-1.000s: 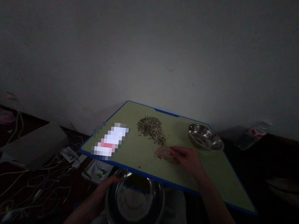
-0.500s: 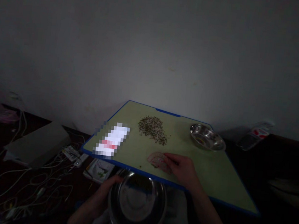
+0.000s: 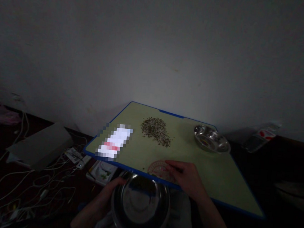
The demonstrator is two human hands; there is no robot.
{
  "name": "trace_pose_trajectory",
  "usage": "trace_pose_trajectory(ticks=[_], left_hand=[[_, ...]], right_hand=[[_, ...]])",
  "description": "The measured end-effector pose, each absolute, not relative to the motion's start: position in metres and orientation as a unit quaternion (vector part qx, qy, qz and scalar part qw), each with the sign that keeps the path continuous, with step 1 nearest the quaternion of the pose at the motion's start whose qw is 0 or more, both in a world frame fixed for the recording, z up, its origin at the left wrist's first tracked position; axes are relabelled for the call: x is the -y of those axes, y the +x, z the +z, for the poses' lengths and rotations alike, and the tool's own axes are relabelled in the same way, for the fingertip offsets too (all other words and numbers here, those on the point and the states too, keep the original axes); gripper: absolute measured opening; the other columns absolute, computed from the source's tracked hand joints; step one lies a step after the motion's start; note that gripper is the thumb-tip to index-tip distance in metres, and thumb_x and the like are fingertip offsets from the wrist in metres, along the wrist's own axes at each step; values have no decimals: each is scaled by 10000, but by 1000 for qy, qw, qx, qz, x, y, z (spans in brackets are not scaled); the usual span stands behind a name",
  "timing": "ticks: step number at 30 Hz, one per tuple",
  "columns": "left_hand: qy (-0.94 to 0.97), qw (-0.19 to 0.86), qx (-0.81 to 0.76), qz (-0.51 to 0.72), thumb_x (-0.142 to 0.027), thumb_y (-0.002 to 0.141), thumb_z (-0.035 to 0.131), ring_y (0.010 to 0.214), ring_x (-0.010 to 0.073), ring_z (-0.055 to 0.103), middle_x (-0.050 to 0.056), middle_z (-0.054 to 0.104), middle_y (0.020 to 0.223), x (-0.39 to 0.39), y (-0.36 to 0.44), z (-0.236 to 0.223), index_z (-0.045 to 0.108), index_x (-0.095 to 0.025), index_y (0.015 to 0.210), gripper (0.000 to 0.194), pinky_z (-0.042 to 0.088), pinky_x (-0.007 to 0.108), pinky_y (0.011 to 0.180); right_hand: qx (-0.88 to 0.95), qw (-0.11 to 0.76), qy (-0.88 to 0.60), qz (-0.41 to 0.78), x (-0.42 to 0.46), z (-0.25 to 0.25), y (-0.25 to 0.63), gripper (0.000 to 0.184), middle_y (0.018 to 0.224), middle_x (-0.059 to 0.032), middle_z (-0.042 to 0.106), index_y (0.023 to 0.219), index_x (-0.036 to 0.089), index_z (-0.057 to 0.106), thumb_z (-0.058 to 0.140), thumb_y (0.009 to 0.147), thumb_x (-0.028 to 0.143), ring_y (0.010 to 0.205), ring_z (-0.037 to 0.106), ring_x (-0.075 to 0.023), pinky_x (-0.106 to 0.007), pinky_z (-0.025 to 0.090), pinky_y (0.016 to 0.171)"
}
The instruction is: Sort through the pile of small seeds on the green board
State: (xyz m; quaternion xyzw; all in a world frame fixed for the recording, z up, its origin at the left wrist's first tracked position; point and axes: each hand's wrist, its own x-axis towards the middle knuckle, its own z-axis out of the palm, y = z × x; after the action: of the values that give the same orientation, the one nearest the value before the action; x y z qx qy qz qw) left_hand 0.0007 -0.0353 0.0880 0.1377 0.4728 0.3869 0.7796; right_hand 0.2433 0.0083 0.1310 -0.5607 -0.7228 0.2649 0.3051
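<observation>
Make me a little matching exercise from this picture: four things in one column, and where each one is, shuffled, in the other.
Things
1. Small dark bits
2. Clear piece with red markings
3. Nearer metal bowl
4. Pink bag

Places
A. Far left, away from the tabletop
B. In the right hand
C. Scattered on the tabletop
D. Below the tabletop's near edge, held by the left hand

Right pairs: 1-C, 2-B, 3-D, 4-A

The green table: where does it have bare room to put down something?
The widest bare patch is between the right hand, the shiny bowl and the right rim. A smaller one is between the bright blurred rectangle, the scattered bits and the clear curved piece. Crowded: the near rim, around that piece.
</observation>
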Motion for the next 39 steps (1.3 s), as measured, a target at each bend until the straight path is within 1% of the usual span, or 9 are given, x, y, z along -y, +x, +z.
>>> trace_pose_trajectory(ticks=[8, 12, 18, 21, 26, 31, 34, 36, 39], left_hand=[[153, 767, -486, 392, -182, 656, 538, 469, 123, 581, 18, 668, 474, 34, -2, 77, 648, -116, 521, 186, 421, 225, 526], [149, 774, -481, 383, -199, 652, 555, 512, 149, 600, 29, 685, 511, 35, -2, 79, 655, -117, 561, 158, 439, 256, 576], [134, 762, -511, 375, -210, 644, 551, 483, 150, 582, 44, 666, 487, 36, 1, 88, 629, -118, 539, 161, 417, 256, 551], [138, 769, -501, 374, -214, 656, 525, 492, 160, 581, 40, 660, 476, 35, 1, 93, 643, -122, 568, 174, 424, 274, 575], [135, 751, -515, 391, -197, 640, 541, 488, 146, 577, 29, 660, 471, 35, 2, 93, 635, -124, 512, 174, 418, 251, 548], [136, 781, -481, 374, -237, 654, 543, 539, 175, 605, 38, 675, 516, 35, -1, 84, 657, -122, 592, 174, 440, 283, 618], [150, 771, -501, 363, -249, 654, 552, 563, 181, 611, 46, 682, 532, 35, -4, 82, 655, -121, 593, 175, 435, 278, 613], [160, 754, -516, 373, -243, 648, 561, 565, 175, 607, 42, 682, 532, 36, -3, 83, 652, -125, 587, 162, 432, 270, 605], [163, 734, -530, 393, -223, 636, 561, 531, 166, 593, 27, 661, 488, 37, 3, 89, 637, -137, 545, 146, 432, 267, 593]], right_hand=[[744, 293, -539, 264, -2, 143, 235, 260, 893, -26, 679, 943, 232, 673, 495, 767, 304, 762, 641, -197, -308, 502, 695], [734, 308, -544, 267, -4, 140, 235, 270, 874, -34, 684, 950, 219, 672, 495, 768, 312, 726, 642, -190, -293, 506, 653], [719, 332, -556, 251, -14, 133, 230, 270, 867, -42, 685, 940, 209, 676, 501, 758, 304, 718, 641, -192, -300, 507, 655], [738, 322, -522, 279, -13, 135, 226, 259, 891, -27, 681, 936, 222, 676, 497, 762, 291, 760, 638, -189, -295, 506, 674], [739, 319, -506, 309, -9, 139, 225, 252, 865, -28, 686, 926, 221, 679, 502, 764, 296, 728, 640, -180, -278, 507, 634], [731, 330, -527, 281, -7, 135, 230, 258, 874, -30, 685, 936, 217, 675, 497, 765, 290, 738, 637, -181, -279, 500, 642], [733, 331, -538, 252, -2, 134, 235, 262, 907, -28, 678, 955, 217, 667, 485, 775, 270, 785, 631, -180, -276, 487, 691], [745, 322, -534, 235, -2, 135, 239, 264, 930, -22, 673, 960, 223, 665, 472, 781, 251, 808, 626, -174, -266, 474, 712], [777, 288, -519, 208, -16, 141, 245, 264, 907, -17, 679, 955, 229, 665, 462, 787, 239, 759, 628, -160, -246, 459, 677]])
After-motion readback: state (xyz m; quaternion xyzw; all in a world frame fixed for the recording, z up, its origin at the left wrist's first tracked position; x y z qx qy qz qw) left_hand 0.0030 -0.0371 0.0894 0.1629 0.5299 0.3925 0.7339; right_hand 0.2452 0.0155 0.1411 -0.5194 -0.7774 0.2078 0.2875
